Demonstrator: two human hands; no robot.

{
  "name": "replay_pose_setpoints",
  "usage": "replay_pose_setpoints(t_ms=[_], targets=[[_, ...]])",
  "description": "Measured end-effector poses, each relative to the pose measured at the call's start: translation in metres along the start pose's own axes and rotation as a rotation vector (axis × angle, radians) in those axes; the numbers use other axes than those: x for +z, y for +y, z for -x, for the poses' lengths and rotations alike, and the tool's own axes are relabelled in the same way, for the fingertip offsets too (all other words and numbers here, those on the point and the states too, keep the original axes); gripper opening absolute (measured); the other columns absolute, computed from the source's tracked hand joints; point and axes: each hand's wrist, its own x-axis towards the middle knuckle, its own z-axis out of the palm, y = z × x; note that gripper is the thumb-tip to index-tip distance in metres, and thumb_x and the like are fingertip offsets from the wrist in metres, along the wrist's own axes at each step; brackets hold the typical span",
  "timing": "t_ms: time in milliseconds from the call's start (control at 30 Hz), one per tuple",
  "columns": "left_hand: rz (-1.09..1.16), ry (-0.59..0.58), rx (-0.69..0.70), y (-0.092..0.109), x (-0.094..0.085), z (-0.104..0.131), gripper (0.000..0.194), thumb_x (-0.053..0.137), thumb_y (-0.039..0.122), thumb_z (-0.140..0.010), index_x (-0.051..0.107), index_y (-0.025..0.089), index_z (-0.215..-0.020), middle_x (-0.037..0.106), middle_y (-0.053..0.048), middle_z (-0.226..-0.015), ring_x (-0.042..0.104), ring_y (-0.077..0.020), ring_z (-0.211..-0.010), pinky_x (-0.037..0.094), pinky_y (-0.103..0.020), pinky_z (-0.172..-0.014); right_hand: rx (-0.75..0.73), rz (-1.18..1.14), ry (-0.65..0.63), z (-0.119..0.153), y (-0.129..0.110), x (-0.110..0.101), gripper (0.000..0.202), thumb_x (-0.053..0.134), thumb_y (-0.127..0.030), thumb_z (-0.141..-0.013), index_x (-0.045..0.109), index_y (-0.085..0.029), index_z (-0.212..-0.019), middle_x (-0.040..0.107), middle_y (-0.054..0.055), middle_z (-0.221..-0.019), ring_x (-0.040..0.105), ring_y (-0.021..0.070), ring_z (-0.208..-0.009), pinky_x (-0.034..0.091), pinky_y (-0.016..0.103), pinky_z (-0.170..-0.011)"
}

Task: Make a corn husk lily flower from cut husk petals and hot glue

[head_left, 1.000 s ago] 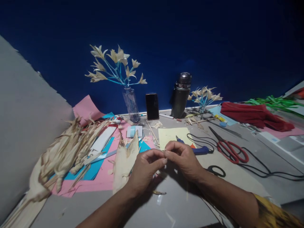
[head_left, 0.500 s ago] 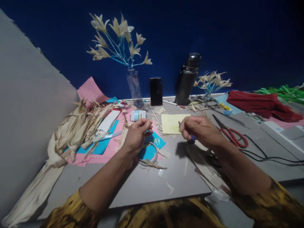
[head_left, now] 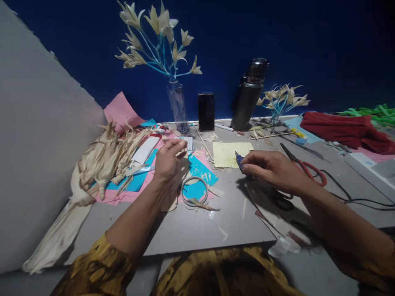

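Observation:
My left hand is closed above the pink and blue papers, its fingers pinched together; what they hold, if anything, is too small to make out. In my right hand is a small tool with blue handles, its dark tip pointing up and left over the yellow paper. Between the hands, a coil of wire lies on the blue paper. Dried husk scraps are scattered beside it.
Dried husks are heaped at left. Along the blue wall stand a clear vase with husk flowers, a phone, a dark flask and smaller flowers. Red-handled scissors, a cable and red cloth lie right.
My left hand has moved left and up, uncovering the wire coil. My right hand has turned, and more of the blue-handled tool shows. The camera view has shifted slightly.

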Motion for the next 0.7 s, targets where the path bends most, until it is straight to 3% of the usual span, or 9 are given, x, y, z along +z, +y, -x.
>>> replay_pose_setpoints(t_ms=[100,167,333,500,700], targets=[[-0.072,0.051,0.135,0.011,-0.007,-0.007,0.018,0.08,0.029,-0.065,0.067,0.018,-0.072,0.068,-0.001,-0.081,0.061,-0.0141,-0.08,0.047,-0.027,-0.076,-0.022,0.055,-0.06,-0.005,-0.002,-0.008,0.021,0.056,-0.032,-0.089,0.07,-0.019,-0.08,0.07,0.002,-0.075,0.061,0.0167,-0.067,0.04,0.026,-0.062],[-0.077,0.019,0.168,0.019,-0.011,-0.008,0.018,0.078,0.031,-0.069,0.065,0.018,-0.071,0.068,-0.001,-0.079,0.062,-0.0139,-0.078,0.049,-0.027,-0.076,-0.033,0.089,-0.105,-0.009,-0.006,-0.005,0.023,0.056,-0.032,-0.089,0.071,-0.019,-0.079,0.071,0.003,-0.074,0.061,0.0171,-0.067,0.039,0.026,-0.062],[-0.098,-0.156,-0.104,0.031,-0.021,-0.003,0.022,0.078,0.03,-0.069,0.061,0.016,-0.071,0.066,-0.001,-0.068,0.062,-0.0136,-0.062,0.05,-0.028,-0.064,-0.023,0.183,-0.261,-0.025,-0.021,0.041,0.029,0.058,-0.041,-0.092,0.072,-0.02,-0.076,0.072,0.004,-0.074,0.062,0.018,-0.066,0.032,0.027,-0.057],[-0.068,-0.174,-0.14,0.015,-0.031,-0.003,0.022,0.078,0.029,-0.07,0.06,0.015,-0.071,0.065,0.0,-0.067,0.059,-0.0103,-0.056,0.048,-0.024,-0.06,-0.041,0.378,-0.283,-0.045,-0.038,0.089,0.036,0.059,-0.053,-0.09,0.07,-0.021,-0.079,0.073,0.007,-0.083,0.063,0.021,-0.071,0.025,0.028,-0.056],[-0.092,-0.171,-0.181,-0.005,-0.039,0.003,0.018,0.078,0.025,-0.069,0.063,0.016,-0.074,0.066,-0.001,-0.07,0.061,-0.0115,-0.06,0.05,-0.026,-0.061,0.04,0.303,-0.252,-0.052,-0.037,0.095,0.022,0.062,-0.038,-0.087,0.068,-0.021,-0.074,0.071,0.003,-0.074,0.059,0.0169,-0.066,0.025,0.027,-0.055]])
